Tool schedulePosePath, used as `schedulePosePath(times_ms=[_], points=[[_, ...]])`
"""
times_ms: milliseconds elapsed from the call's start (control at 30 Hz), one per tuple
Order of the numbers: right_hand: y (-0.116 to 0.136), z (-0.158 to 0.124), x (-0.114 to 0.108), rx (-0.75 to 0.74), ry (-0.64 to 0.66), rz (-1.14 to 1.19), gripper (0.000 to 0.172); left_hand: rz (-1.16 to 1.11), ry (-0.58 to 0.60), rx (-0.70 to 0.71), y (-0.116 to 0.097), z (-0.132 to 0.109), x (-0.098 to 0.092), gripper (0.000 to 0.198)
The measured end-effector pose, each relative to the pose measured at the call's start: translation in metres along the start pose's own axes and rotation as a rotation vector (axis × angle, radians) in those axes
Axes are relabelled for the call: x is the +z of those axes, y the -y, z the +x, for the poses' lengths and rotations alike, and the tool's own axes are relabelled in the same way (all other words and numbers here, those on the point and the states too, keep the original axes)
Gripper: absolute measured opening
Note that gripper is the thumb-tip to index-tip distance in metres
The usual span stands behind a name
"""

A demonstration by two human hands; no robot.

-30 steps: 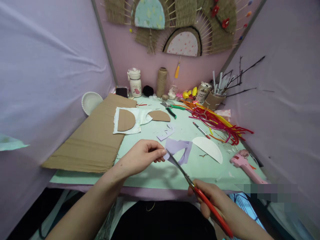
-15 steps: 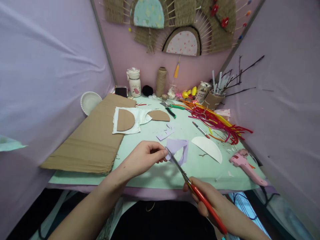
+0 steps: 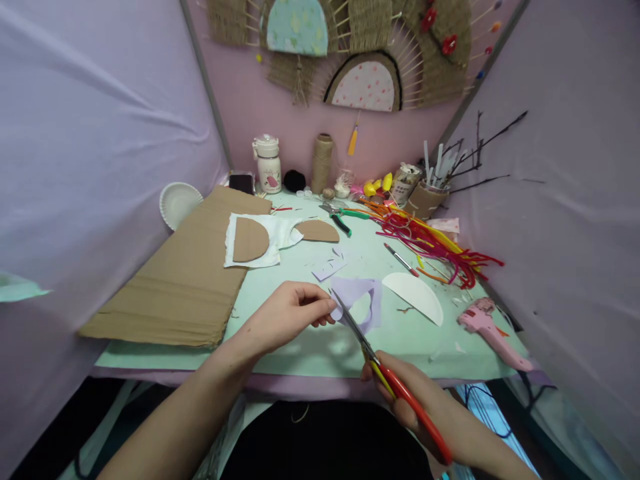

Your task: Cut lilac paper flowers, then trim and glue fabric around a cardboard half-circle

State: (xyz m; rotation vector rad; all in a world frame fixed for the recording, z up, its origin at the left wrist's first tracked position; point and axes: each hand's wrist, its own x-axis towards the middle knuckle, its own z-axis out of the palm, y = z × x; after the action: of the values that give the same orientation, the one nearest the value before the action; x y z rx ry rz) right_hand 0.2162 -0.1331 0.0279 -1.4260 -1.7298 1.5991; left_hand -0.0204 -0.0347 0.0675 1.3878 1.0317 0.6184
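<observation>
My left hand point(image 3: 287, 315) pinches the edge of a lilac paper piece point(image 3: 356, 300) above the mint-green table point(image 3: 300, 350). My right hand point(image 3: 415, 400) grips red-handled scissors point(image 3: 385, 377), fingers wrapped round the handles. The blades reach into the lilac paper just right of my left fingertips. Part of the paper curls away to the right of the blades. A white half-round cutout point(image 3: 414, 297) lies flat just right of the paper.
A big cardboard sheet point(image 3: 190, 273) covers the table's left side, with a white cloth and brown half-rounds point(image 3: 250, 239) beside it. Pliers point(image 3: 343, 217), a brush point(image 3: 403, 260), red and yellow pipe cleaners point(image 3: 440, 247), a pink glue gun point(image 3: 493, 330), pots and twine stand around.
The scissors have slid a little left and nearer my left fingers, cutting further into the lilac paper, whose shape has changed. My left hand stays put.
</observation>
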Motion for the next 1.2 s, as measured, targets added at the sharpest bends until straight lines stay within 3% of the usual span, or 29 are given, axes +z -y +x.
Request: schedulePosePath(times_ms=[667, 1200], points=[[0.025, 0.005, 0.003, 0.073, 0.068, 0.032, 0.023, 0.041, 0.027, 0.011, -0.001, -0.002, 0.0, 0.02], [0.027, 0.004, 0.003, 0.047, 0.052, 0.017, 0.02, -0.014, -0.005, 0.046, 0.003, -0.001, -0.001, 0.018]])
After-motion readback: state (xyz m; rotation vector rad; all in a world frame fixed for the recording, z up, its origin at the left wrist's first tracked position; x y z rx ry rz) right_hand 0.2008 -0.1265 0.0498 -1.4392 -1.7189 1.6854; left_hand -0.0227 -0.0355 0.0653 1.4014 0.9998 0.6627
